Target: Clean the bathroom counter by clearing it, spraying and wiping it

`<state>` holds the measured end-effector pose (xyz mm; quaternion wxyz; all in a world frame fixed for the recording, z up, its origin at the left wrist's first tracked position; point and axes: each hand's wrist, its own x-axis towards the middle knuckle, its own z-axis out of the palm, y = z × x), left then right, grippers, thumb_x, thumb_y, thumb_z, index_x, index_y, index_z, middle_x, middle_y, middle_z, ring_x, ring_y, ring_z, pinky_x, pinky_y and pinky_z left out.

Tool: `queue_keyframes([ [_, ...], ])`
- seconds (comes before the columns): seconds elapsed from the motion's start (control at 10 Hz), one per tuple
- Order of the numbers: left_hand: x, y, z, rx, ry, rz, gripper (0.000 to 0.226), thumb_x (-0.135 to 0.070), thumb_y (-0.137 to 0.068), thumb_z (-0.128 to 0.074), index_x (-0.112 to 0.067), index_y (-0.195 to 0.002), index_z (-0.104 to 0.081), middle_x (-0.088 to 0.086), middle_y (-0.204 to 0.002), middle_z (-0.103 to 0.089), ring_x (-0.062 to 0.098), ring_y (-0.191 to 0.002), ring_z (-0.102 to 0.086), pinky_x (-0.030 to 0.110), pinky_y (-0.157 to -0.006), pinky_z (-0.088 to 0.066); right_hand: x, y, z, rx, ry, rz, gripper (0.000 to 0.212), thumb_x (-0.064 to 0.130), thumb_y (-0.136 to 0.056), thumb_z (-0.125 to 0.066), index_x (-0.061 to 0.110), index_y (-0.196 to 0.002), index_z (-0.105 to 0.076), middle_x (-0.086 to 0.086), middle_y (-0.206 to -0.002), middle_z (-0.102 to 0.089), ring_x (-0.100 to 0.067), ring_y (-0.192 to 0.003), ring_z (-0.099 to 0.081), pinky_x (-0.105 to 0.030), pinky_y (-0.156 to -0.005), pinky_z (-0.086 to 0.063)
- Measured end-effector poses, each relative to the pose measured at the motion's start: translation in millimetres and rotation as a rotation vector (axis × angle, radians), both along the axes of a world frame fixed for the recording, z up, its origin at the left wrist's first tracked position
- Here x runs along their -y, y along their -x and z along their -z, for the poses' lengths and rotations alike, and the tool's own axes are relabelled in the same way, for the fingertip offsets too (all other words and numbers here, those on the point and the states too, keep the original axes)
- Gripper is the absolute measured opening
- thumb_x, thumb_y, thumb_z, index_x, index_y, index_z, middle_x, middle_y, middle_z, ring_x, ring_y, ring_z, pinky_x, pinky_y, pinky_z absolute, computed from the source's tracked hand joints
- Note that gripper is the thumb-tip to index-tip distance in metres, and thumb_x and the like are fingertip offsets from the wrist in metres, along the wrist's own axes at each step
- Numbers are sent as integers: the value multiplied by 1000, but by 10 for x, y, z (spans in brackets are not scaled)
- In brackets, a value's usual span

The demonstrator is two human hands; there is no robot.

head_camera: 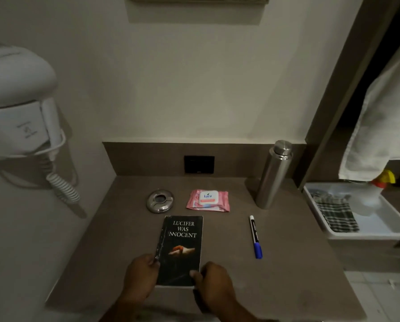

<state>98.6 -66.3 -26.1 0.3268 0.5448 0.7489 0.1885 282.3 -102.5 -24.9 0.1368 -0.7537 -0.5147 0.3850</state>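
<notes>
Low centre of frame: left hand (140, 274) and right hand (214, 283), fingers clamped on both near edges of a black book (181, 248) lying on the brown surface (287, 275). Behind it, wipes pack (208, 201); right, blue marker (255, 237), steel bottle (273, 174).

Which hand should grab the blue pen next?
The right hand, probably. The pen lies on the counter to the right of the book, nearer that hand. The left hand sits on the book's far side and would have to cross over.
</notes>
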Motion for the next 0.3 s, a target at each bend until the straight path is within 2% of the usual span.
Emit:
queue_keyframes([
  [0.1,164,-4,-143,-1,-19,80,22,-17,-88,-62,-27,-69,-63,-8,-72,-65,5,-69,-60,21,-57,-40,114,-145,-139,-36,-6,-35,27,49,-89,-58,23,-96,-62,2,-98,-67,-12,-90,-62,-31,-85,-53],
  [0.2,263,48,-277,-70,11,238,18,-20,-87,-63,-29,-72,-62,-10,-76,-64,4,-73,-60,21,-61,-41,122,-273,-282,19,10,-71,23,43,-92,-56,22,-101,-60,0,-102,-65,-13,-94,-60,-31,-89,-51],
  [0.3,293,106,-475,-144,16,325,18,-22,-86,-63,-28,-70,-58,-8,-78,-62,8,-75,-59,24,-63,-43,140,-337,-428,64,-29,-67,31,41,-92,-57,18,-114,-59,-3,-113,-64,-15,-100,-59,-31,-91,-50],
])
